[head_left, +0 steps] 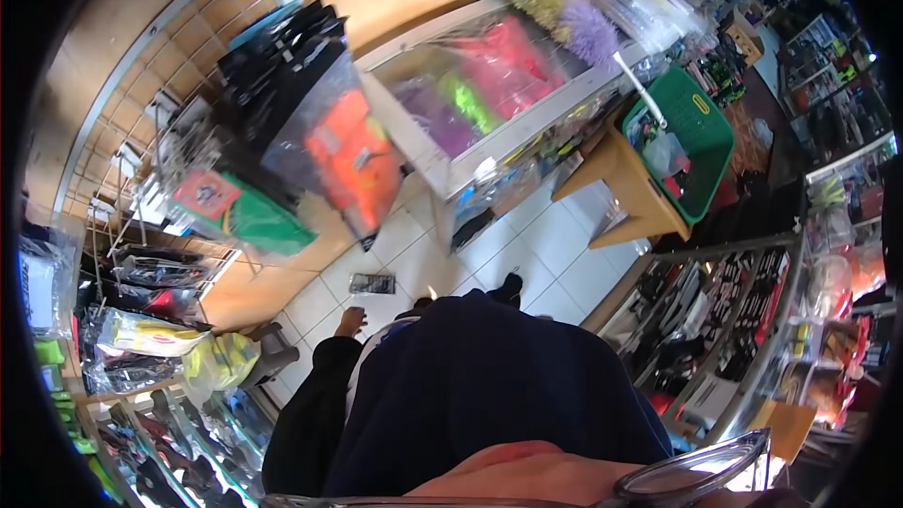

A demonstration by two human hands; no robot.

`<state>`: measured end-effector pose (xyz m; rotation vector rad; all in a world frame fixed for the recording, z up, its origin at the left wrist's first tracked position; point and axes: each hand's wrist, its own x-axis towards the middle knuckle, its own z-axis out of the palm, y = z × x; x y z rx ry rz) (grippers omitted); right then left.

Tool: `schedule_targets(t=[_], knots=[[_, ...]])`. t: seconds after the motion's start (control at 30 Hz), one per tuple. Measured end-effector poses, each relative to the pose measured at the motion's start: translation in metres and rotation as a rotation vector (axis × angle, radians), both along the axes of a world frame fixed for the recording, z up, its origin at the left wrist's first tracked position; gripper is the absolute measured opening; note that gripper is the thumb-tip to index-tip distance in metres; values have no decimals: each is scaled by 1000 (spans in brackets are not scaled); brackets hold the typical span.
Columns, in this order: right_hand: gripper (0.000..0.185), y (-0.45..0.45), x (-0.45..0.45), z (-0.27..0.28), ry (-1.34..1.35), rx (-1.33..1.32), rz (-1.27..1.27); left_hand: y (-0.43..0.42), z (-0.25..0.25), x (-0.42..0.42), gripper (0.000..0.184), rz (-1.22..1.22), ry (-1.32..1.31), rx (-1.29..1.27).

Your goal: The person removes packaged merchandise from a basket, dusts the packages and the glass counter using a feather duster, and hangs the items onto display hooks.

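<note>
My left hand (351, 322) hangs low beside my body, coming out of a dark sleeve (320, 390). Its fingers look loosely apart, with nothing visible between them. Just ahead of it, a dark flat packet (373, 283) lies on the white tiled floor (409, 240), not touching the hand. My right hand does not show; my dark blue top (489, 386) fills the lower middle of the view. A dark shoe (509, 289) pokes out past it.
Bagged goods, including an orange packet (353, 160), hang from a wire rack (113, 132) on the left. Ahead stands a glass-topped display case (433, 169). A green basket (705, 146) sits on a wooden stand (616, 179). Stocked display cases (724, 320) line the right.
</note>
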<state>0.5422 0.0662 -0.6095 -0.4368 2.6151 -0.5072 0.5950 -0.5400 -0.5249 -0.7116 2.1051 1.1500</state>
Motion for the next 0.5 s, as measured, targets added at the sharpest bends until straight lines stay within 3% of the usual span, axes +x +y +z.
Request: schedule_targets(t=[0.13,0.2,0.3,0.33,0.37,0.5], knots=[[22,71,-58,6,-127,5,-147,75,-13,-3,25,-150,-2,-169],[18,112,-102,9,-69,57,-124,130,-16,-19,26,-422,231,-373],[12,162,-164,6,130,146,-194,190,0,-42,26,-3,39,4],[13,146,-191,53,236,-167,-915,207,9,-52,26,41,37,44],[14,134,-216,115,424,-109,-982,221,16,-63,27,69,43,71],[21,141,-309,176,845,-257,-1049,248,31,-100,27,100,53,115]])
